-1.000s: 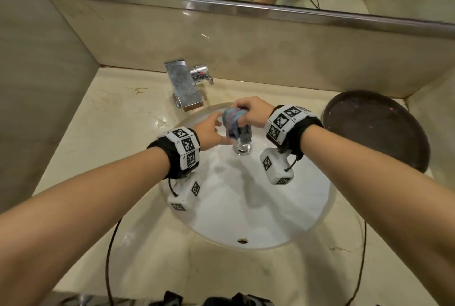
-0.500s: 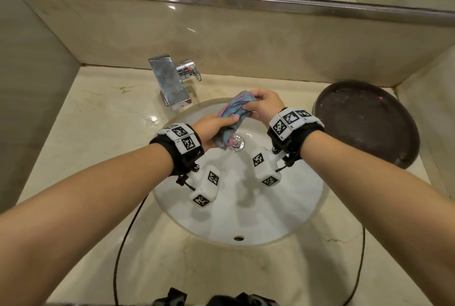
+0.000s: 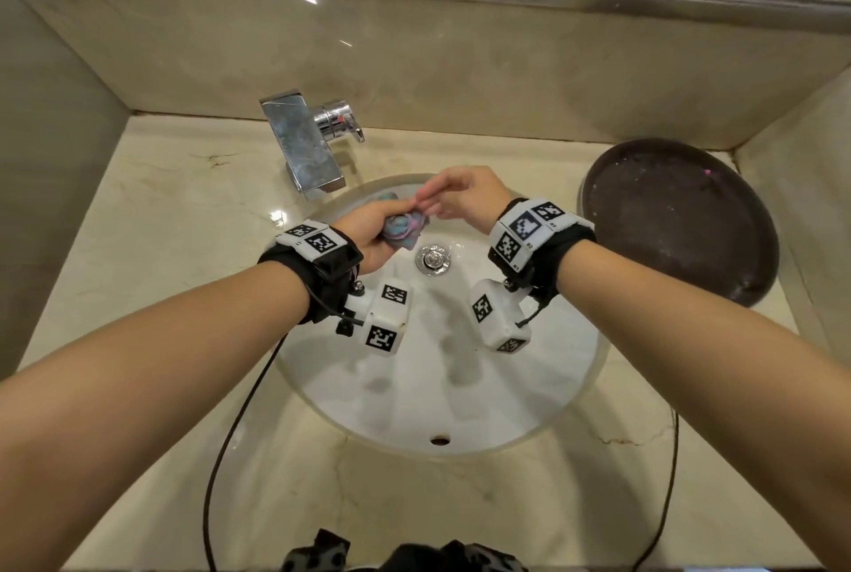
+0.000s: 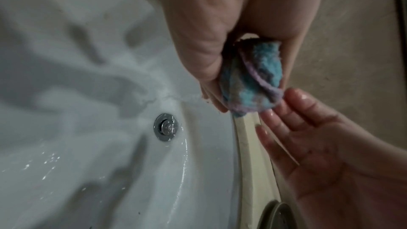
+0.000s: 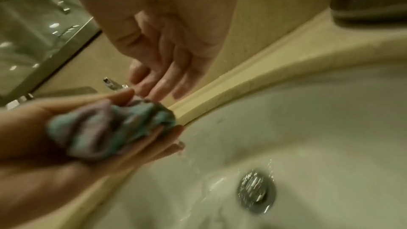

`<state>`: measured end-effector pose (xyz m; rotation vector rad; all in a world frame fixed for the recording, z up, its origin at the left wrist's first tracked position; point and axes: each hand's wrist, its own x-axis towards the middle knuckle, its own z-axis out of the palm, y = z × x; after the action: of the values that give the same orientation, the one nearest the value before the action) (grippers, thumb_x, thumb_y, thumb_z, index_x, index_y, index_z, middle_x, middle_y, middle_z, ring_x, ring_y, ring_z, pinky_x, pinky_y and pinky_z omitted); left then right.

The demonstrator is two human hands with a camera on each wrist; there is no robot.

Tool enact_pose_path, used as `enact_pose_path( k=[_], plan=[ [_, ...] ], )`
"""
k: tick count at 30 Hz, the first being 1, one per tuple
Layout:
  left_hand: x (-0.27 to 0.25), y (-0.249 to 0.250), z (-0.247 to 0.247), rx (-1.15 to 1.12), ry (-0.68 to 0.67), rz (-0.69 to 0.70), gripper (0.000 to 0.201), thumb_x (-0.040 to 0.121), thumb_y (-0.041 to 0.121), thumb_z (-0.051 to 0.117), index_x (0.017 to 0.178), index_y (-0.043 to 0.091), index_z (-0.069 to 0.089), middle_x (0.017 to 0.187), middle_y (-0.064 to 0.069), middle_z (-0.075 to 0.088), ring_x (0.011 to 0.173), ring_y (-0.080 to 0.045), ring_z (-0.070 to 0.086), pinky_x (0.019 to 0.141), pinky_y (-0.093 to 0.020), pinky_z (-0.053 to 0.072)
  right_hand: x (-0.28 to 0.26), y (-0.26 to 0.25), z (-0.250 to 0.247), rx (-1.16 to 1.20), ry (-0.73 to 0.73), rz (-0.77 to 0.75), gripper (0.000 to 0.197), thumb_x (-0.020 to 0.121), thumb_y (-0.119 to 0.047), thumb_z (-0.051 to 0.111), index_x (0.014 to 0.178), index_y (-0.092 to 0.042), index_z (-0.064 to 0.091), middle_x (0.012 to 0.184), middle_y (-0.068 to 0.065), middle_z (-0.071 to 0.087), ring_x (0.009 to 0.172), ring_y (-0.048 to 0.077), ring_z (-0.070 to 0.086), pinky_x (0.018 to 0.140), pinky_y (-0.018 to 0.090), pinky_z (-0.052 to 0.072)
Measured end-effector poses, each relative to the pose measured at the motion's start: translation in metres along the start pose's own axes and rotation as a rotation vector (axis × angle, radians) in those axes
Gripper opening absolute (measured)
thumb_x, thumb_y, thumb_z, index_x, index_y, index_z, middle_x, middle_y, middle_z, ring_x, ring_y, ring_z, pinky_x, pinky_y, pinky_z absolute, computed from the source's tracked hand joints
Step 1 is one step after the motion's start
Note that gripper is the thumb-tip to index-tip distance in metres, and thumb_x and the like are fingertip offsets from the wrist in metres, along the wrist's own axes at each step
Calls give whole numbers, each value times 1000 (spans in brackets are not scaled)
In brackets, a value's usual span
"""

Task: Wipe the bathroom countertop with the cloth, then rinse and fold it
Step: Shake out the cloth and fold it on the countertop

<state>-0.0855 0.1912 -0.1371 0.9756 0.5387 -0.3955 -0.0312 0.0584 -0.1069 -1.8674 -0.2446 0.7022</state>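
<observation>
Beige marble bathroom countertop [image 3: 152, 221], round white basin [image 3: 506, 387] mid-frame. Balled blue-and-purple terry cloth [image 3: 401, 231] squeezed in left hand [image 3: 368, 233] above chrome drain [image 3: 433, 259]. Right hand [image 3: 465, 196] slack-fingered, empty, fingertips just right of cloth, nearest for unfolding.
</observation>
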Motion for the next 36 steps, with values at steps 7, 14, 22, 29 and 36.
enact_pose_path(
  k=[7, 14, 22, 29, 36],
  plan=[
    [-14, 8, 11, 75, -104, 21, 26, 89, -13, 40, 96, 9, 52, 89, -13, 60, 76, -17, 65, 59, -21, 59, 2, 8, 9, -1004, -245, -344, 96, 74, -10, 72, 150, -28, 15, 144, 10, 37, 122, 28, 51, 96, 42, 49],
    [-19, 11, 11, 325, -117, -138, 19, 89, -2, 50, 90, 17, 54, 88, -5, 60, 87, -19, 57, 87, -47, 50, -1, -7, 8, -1144, -156, -439, 52, 83, -23, 62, 133, -24, 46, 126, 7, 50, 112, 27, 53, 82, 35, 47],
    [-19, 17, 11, 651, -81, -111, 17, 85, -9, 55, 78, 7, 53, 75, -14, 54, 57, -16, 45, 38, -20, 50, -5, -19, 13, -1420, -198, -443, 44, 88, -24, 57, 127, -10, 43, 119, 11, 54, 101, 29, 59, 65, 31, 38],
    [-10, 12, 24, 1694, 160, 157, 20, 88, 11, 55, 103, 4, 65, 107, -15, 67, 100, -32, 61, 86, -36, 49, 1, -23, 34, -1487, -111, -186, 23, 94, -19, 45, 105, -18, 64, 101, -1, 67, 90, 20, 61, 68, 29, 44],
    [-17, 20, 21, 2033, 140, 237, 28, 89, 10, 45, 111, 11, 63, 106, -11, 68, 96, -30, 63, 78, -33, 47, 1, -15, 40, -1165, -113, 58, 16, 87, -18, 52, 96, -14, 65, 80, 0, 56, 77, 23, 55, 67, 27, 42]
  ],
)
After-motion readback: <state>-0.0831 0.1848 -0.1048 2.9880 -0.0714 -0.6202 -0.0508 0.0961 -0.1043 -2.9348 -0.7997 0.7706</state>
